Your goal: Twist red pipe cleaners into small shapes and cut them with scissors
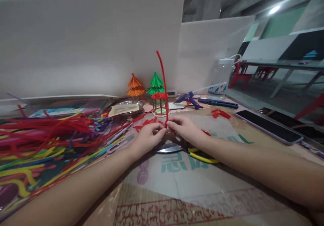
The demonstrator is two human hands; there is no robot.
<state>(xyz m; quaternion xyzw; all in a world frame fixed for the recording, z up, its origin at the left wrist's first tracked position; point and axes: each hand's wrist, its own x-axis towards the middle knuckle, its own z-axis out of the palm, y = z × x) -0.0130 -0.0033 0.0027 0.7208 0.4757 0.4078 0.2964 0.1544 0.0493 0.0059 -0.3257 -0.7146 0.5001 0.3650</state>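
Observation:
My left hand [148, 139] and my right hand [183, 128] meet in front of me, fingers pinched on the lower end of a long red pipe cleaner [162, 77] that stands up and curves left at its top. Just behind the hands stands a small red and green lantern frame [160, 105]. An orange paper tree [135, 86] and a green paper tree [156, 83] stand further back. Short red pieces [145, 122] lie by the left hand. Yellow-handled pliers [202, 157] lie under my right wrist.
A heap of coloured pipe cleaners [45, 135] fills the left side. A blue glue gun [188, 99], a clear jar [220, 78], dark blue pliers [219, 103] and a phone [268, 126] lie to the right. White boards [96, 37] wall the back. A metal dish [169, 148] lies below the hands.

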